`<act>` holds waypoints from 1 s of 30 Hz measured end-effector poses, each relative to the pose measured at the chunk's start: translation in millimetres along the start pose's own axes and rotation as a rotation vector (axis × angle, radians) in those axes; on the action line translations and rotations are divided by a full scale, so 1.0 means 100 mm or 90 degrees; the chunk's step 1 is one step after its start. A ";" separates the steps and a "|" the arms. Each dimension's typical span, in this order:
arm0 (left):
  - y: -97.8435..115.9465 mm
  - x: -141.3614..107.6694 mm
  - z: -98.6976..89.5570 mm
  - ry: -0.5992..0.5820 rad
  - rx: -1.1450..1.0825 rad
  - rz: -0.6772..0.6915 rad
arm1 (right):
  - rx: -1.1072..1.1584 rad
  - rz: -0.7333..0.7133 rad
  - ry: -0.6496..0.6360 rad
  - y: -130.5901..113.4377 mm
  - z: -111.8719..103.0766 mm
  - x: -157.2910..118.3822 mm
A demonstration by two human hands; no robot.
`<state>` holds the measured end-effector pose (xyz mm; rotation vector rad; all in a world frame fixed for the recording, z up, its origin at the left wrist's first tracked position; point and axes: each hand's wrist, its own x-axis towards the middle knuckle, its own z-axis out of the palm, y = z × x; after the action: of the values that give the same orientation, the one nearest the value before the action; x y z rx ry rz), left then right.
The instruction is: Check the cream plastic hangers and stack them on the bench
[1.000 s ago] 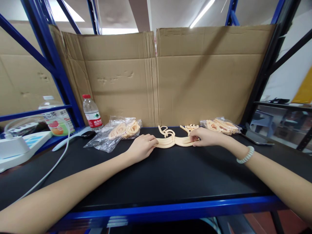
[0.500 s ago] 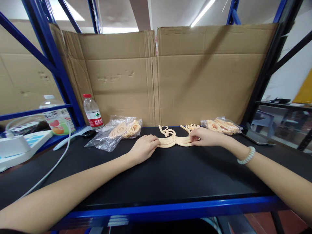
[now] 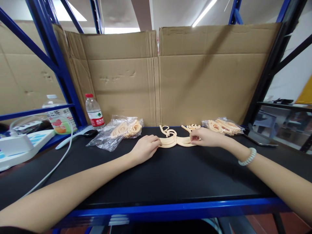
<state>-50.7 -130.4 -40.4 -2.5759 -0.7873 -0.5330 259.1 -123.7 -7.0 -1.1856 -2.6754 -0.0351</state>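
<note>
Pale carved wood trim (image 3: pixel 167 142) lies on the black tabletop (image 3: pixel 170 175), its two curved arms meeting in the middle. My left hand (image 3: pixel 147 148) has its fingers closed on the left end of the trim. At the other end, my right hand (image 3: pixel 206 136) pinches the right arm, and its fingers cover that tip. Behind the trim rises a thin scrolled wooden part (image 3: pixel 168 131); I cannot tell whether it is joined on. A leaf-like wooden carving (image 3: pixel 192 126) shows just beyond my right fingers, partly hidden by them.
Clear plastic bags of wooden carvings stand at the back left (image 3: pixel 126 128) and back right (image 3: pixel 223 125). A red-capped water bottle (image 3: pixel 95 112), a white power strip (image 3: pixel 26 146) and its cable are on the left. Cardboard (image 3: pixel 207 74) walls the back; a dark flat device (image 3: pixel 260 139) lies far right.
The whole view has shifted slightly. Both hands stay at the ends of the wood trim, with no clear movement of the pieces.
</note>
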 end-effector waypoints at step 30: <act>-0.40 0.66 -0.19 -0.136 -0.062 -0.322 | -0.028 0.038 0.062 0.22 -0.17 0.78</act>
<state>-28.8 -79.7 16.6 -2.5421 -1.5404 -0.4471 227.2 -53.7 24.2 -1.2434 -2.5667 -0.1400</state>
